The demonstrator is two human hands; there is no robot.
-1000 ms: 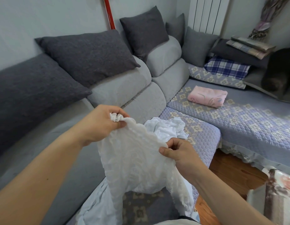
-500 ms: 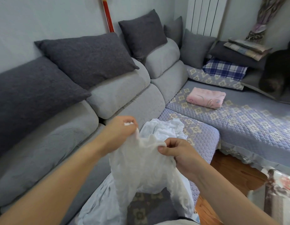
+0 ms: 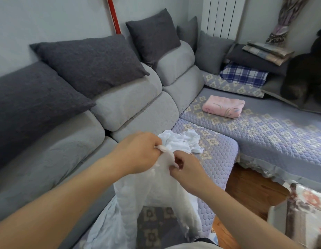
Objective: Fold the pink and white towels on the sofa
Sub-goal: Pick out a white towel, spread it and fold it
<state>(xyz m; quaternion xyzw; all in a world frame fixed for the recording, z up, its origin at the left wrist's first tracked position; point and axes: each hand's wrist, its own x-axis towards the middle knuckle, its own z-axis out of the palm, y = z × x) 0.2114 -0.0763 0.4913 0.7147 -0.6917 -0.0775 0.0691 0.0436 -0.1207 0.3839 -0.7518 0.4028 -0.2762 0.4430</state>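
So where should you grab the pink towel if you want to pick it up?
Probably best by its long near edge, coming from the front. The pink towel lies flat, already folded into a neat thick rectangle on the patterned sofa cover, with nothing on it. Sliding fingers under that edge, thumb on top, should keep the layers together.

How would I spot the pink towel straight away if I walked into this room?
Find the grey corner sofa and follow it round to the long seat with the lilac quilted flower-print cover. The pink towel lies there alone, neatly folded. It is the only pink thing on the seat, set in front of the blue checked pillow.
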